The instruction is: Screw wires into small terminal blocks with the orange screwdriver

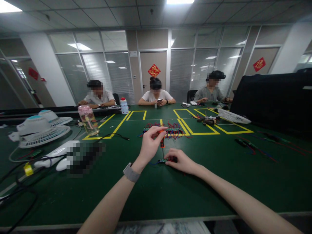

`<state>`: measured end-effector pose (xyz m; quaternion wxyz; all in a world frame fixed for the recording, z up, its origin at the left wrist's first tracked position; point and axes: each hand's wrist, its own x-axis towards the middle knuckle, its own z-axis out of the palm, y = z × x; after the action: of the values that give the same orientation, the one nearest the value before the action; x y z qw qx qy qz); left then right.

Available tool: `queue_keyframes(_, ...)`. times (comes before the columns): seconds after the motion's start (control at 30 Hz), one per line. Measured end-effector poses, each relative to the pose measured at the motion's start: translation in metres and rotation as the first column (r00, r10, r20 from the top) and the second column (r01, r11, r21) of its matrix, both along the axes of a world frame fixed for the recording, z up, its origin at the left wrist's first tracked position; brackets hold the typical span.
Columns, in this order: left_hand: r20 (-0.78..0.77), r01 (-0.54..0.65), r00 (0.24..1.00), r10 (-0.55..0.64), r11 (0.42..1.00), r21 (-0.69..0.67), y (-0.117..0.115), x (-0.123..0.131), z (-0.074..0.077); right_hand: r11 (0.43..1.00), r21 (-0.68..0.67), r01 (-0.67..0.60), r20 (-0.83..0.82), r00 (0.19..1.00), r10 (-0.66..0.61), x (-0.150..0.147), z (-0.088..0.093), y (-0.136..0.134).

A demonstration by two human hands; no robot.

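Note:
In front of me my left hand (151, 143) is closed round the orange and black handle of a screwdriver (162, 143). The screwdriver stands upright, its shaft pointing down at a small green circuit board (162, 161) on the table. My right hand (179, 160) pinches the right end of that board, fingers curled, and a blue wire leaves its left side. Whether the tip sits in a screw is too small to tell. Just beyond my hands lies a row of several similar circuit boards (173, 131) with red and blue wires.
The green table (209, 191) carries yellow tape outlines. White fans (45, 131), a pink-lidded bottle (89, 121) and cables lie left. Tools (208, 120), a white keyboard (234, 116) and wired boards (246, 144) lie right. Several people sit across the table, one holding a phone (159, 100).

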<state>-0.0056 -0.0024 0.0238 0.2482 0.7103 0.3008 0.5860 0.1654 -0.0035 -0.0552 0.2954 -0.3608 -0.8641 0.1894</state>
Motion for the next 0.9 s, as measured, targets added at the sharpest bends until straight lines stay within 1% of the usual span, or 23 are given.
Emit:
queue_keyframes(0.07, -0.046, -0.117, 0.992, 0.121, 0.990, 0.082, -0.0001, -0.0013, -0.0004, 1.000, -0.002, -0.001, -0.003, 1.000, 0.001, 0.0002, -0.0009, 0.0006)
queue_keyframes(0.1, -0.067, -0.139, 0.987, 0.147, 0.984, 0.111, -0.0003, -0.0018, -0.0004, 1.000, -0.001, -0.001, -0.005, 1.000, 0.001, 0.0005, -0.0013, 0.0010)
queue_keyframes(0.13, -0.082, -0.129, 0.987, 0.139, 0.984, 0.119, -0.0005, -0.0022, -0.0002, 1.000, 0.000, -0.002, -0.007, 1.000, 0.002, 0.0009, -0.0017, 0.0014)
queue_keyframes(0.17, -0.087, -0.084, 0.992, 0.093, 0.991, 0.104, -0.0004, -0.0024, 0.0000, 1.000, -0.001, -0.004, -0.010, 1.000, 0.004, 0.0014, -0.0019, 0.0018)
queue_keyframes(0.23, -0.075, 0.050, 0.996, -0.048, 0.999, 0.020, 0.0004, -0.0026, 0.0003, 1.000, -0.009, -0.008, -0.012, 1.000, 0.008, 0.0026, -0.0020, 0.0024)
queue_keyframes(0.27, -0.065, 0.096, 0.993, -0.097, 0.995, -0.019, 0.0009, -0.0027, 0.0003, 1.000, -0.014, -0.010, -0.012, 1.000, 0.009, 0.0033, -0.0019, 0.0026)
queue_keyframes(0.3, -0.060, 0.107, 0.992, -0.110, 0.994, -0.037, 0.0013, -0.0030, 0.0003, 1.000, -0.020, -0.010, -0.011, 1.000, 0.010, 0.0039, -0.0016, 0.0027)
queue_keyframes(0.33, -0.067, 0.082, 0.994, -0.083, 0.996, -0.030, 0.0015, -0.0033, 0.0002, 1.000, -0.024, -0.009, -0.010, 1.000, 0.008, 0.0044, -0.0014, 0.0027)
queue_keyframes(0.43, -0.132, -0.102, 0.985, 0.114, 0.990, 0.095, 0.0005, -0.0047, 0.0005, 1.000, -0.027, 0.006, -0.007, 1.000, -0.006, 0.0049, -0.0009, 0.0024)
queue_keyframes(0.47, -0.157, -0.139, 0.975, 0.159, 0.982, 0.130, 0.0000, -0.0049, 0.0007, 1.000, -0.025, 0.011, -0.006, 1.000, -0.011, 0.0048, -0.0009, 0.0024)
queue_keyframes(0.5, -0.175, -0.150, 0.969, 0.176, 0.977, 0.152, -0.0003, -0.0049, 0.0009, 1.000, -0.024, 0.013, -0.008, 1.000, -0.013, 0.0047, -0.0011, 0.0024)
queue_keyframes(0.53, -0.186, -0.132, 0.969, 0.160, 0.979, 0.156, -0.0003, -0.0047, 0.0009, 1.000, -0.022, 0.013, -0.010, 1.000, -0.013, 0.0047, -0.0013, 0.0025)
queue_keyframes(0.57, -0.187, -0.090, 0.975, 0.116, 0.986, 0.139, 0.0000, -0.0042, 0.0006, 1.000, -0.022, 0.011, -0.011, 1.000, -0.011, 0.0047, -0.0015, 0.0026)
queue_keyframes(0.67, -0.137, 0.083, 0.987, -0.081, 0.996, 0.013, 0.0021, -0.0022, -0.0017, 1.000, -0.017, 0.001, -0.008, 1.000, -0.001, 0.0049, -0.0022, 0.0028)
queue_keyframes(0.7, -0.116, 0.112, 0.987, -0.113, 0.994, -0.020, 0.0025, -0.0018, -0.0025, 1.000, -0.014, 0.001, -0.005, 1.000, -0.001, 0.0050, -0.0023, 0.0027)
queue_keyframes(0.73, -0.105, 0.109, 0.988, -0.112, 0.994, -0.031, 0.0026, -0.0017, -0.0030, 1.000, -0.010, 0.002, -0.001, 1.000, -0.002, 0.0050, -0.0022, 0.0026)
queue_keyframes(0.77, -0.107, 0.076, 0.991, -0.077, 0.997, -0.016, 0.0023, -0.0018, -0.0030, 1.000, -0.007, 0.004, 0.003, 1.000, -0.004, 0.0049, -0.0021, 0.0025)
queue_keyframes(0.87, -0.162, -0.085, 0.982, 0.101, 0.991, 0.100, -0.0004, -0.0036, -0.0002, 1.000, -0.006, 0.014, 0.006, 1.000, -0.014, 0.0045, -0.0014, 0.0020)
queue_keyframes(0.9, -0.176, -0.110, 0.976, 0.129, 0.987, 0.117, -0.0012, -0.0043, 0.0012, 1.000, -0.009, 0.016, 0.004, 1.000, -0.016, 0.0043, -0.0013, 0.0019)
